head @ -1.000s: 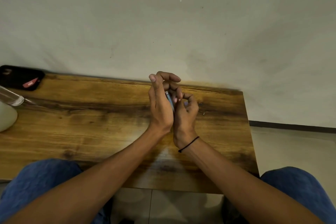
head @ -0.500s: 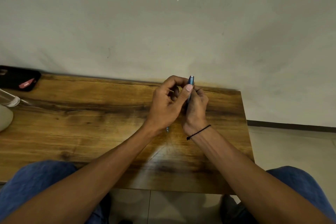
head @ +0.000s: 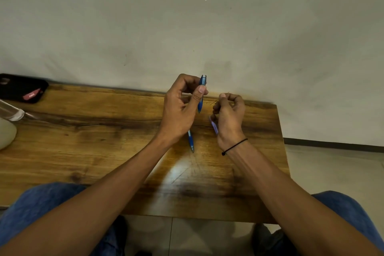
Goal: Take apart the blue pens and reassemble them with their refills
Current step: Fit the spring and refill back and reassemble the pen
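Note:
My left hand (head: 182, 110) pinches a blue pen barrel (head: 201, 93) between thumb and fingers, holding it nearly upright above the wooden table (head: 83, 141). A second blue pen (head: 190, 141) pokes out below that hand, tip toward me; whether it lies on the table or sits in the palm is hidden. My right hand (head: 228, 118) is a short gap to the right, fingers curled around a small pale purple pen part (head: 214, 125), with a thin wire-like piece (head: 214, 103), perhaps a spring or refill, pinched at its fingertips.
A black phone case with a red label (head: 22, 90) lies at the table's far left corner. A clear tube (head: 12, 111) and a pale rounded object (head: 6, 135) sit at the left edge. A wall runs directly behind the table; floor lies to the right.
The hands were pressed together around one pen; they have now pulled apart, the left keeping the blue barrel and the right coming away with the small purple part.

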The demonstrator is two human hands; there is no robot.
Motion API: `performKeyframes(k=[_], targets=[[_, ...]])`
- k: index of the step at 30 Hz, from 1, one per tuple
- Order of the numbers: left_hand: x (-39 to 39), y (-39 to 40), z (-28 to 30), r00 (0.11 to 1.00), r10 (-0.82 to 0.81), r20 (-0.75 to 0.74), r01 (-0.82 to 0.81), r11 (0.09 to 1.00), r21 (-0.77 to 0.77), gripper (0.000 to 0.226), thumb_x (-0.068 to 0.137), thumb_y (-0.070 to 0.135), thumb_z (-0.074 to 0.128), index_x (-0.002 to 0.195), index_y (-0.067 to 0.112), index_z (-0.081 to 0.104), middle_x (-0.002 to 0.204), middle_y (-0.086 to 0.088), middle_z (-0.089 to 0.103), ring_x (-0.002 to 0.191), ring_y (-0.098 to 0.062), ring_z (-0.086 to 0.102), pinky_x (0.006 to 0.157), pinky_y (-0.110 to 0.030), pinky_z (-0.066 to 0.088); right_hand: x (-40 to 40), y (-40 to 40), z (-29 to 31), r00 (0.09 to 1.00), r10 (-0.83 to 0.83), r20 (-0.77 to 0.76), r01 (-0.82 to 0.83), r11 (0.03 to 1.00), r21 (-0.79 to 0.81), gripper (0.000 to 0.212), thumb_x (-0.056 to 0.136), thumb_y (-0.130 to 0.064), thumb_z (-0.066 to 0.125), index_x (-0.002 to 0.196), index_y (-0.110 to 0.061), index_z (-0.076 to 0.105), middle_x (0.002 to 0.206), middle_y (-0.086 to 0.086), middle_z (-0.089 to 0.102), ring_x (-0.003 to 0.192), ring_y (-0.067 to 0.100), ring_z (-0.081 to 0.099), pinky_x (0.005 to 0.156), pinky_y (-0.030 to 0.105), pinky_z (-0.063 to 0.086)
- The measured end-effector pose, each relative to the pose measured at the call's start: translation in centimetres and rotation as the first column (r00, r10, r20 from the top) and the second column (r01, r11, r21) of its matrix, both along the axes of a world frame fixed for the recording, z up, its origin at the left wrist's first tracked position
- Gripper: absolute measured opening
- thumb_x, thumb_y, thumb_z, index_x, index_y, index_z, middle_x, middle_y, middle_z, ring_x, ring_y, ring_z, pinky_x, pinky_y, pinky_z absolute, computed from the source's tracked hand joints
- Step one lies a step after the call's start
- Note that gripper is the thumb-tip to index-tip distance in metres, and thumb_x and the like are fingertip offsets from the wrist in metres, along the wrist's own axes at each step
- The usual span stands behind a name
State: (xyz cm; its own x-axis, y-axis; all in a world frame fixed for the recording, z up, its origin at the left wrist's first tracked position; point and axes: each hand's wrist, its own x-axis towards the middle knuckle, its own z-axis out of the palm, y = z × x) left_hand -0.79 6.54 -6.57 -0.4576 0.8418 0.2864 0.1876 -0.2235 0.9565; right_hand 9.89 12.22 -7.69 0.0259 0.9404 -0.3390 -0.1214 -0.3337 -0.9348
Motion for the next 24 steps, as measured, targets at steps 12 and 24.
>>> performKeyframes(k=[12, 24], targets=[[0.42, -0.13, -0.43, 0.999, -0.018, -0.031, 0.018, 1.000, 0.003, 0.007, 0.105, 0.017, 0.063, 0.112, 0.015, 0.061, 0.099, -0.012, 0.071, 0.098, -0.023, 0.071, 0.073, -0.037, 0.060, -0.14, -0.79, 0.44, 0.998, 0.055, -0.007, -0.055, 0.998, 0.012, 0.005, 0.108, -0.014, 0.053, 0.111, -0.011, 0.052, 0.086, 0.012, 0.059, 0.073, 0.014, 0.060, 0.057, 0.033, 0.060], [0.61, -0.32, -0.52, 0.996, -0.014, -0.087, 0.010, 0.999, -0.045, 0.007, 0.105, 0.017, 0.064, 0.109, 0.014, 0.060, 0.097, -0.015, 0.069, 0.098, -0.032, 0.070, 0.074, -0.057, 0.058, -0.07, -0.58, 0.36, 0.995, 0.052, 0.082, -0.057, 0.996, 0.067, 0.003, 0.107, -0.016, 0.055, 0.107, -0.015, 0.053, 0.086, 0.013, 0.060, 0.078, 0.018, 0.060, 0.065, 0.044, 0.064]])
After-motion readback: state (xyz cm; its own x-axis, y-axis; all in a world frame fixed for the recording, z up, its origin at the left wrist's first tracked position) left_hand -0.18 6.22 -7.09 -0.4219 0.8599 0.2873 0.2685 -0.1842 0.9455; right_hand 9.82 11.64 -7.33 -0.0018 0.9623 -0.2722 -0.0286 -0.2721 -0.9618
